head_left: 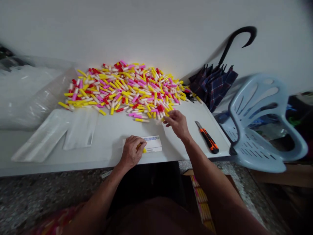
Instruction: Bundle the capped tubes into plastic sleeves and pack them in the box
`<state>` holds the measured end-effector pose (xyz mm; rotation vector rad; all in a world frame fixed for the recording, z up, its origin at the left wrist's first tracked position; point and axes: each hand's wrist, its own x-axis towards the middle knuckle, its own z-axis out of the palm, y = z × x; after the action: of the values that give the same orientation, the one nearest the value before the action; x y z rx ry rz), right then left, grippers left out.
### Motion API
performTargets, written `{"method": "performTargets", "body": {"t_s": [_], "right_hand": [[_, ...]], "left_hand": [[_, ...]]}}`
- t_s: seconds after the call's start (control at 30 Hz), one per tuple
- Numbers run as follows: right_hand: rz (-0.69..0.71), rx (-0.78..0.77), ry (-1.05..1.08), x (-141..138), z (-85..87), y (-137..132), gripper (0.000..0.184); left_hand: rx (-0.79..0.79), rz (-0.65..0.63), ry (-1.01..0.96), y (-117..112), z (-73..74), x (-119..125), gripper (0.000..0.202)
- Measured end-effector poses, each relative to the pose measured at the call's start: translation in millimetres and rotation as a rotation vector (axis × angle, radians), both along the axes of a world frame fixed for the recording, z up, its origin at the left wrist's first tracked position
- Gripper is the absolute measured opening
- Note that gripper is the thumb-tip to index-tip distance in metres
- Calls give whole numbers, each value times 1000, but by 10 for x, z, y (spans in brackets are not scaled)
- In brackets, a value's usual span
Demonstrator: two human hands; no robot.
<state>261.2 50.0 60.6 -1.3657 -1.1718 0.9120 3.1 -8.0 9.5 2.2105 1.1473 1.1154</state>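
A large heap of small plastic tubes (124, 88) in yellow, pink, red and white lies on the white table (110, 140). My left hand (130, 151) is shut on a yellow tube (144, 150), most of it hidden by my fingers, above a white printed box (153, 144). My right hand (176, 122) stretches to the heap's near edge, its fingers apart and its fingertips at the tubes.
An orange-and-black utility knife (207, 137) lies right of my right hand. A folded plaid umbrella (212, 85) leans on the wall, beside a pale blue plastic chair (256, 127). Transparent plastic bags (46, 130) lie left. Below the table stands a cardboard box (201, 202).
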Motion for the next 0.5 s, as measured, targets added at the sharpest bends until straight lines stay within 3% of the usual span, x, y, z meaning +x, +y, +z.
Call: {"method": "performTargets", "body": {"t_s": [0.13, 0.23, 0.33, 0.5], "right_hand": [[-23, 0, 161, 17, -160, -701, 40], [-43, -22, 145, -78, -350, -1003, 37], [-30, 15, -77, -189, -483, -1099, 29], [102, 177, -549, -297, -542, -1074, 21]], "left_hand": [[-3, -2, -13, 2, 5, -2, 13], [-3, -6, -6, 1, 8, -3, 15], [-3, -2, 14, 1, 20, -3, 16], [-26, -4, 77, 11, 61, -2, 16]]}}
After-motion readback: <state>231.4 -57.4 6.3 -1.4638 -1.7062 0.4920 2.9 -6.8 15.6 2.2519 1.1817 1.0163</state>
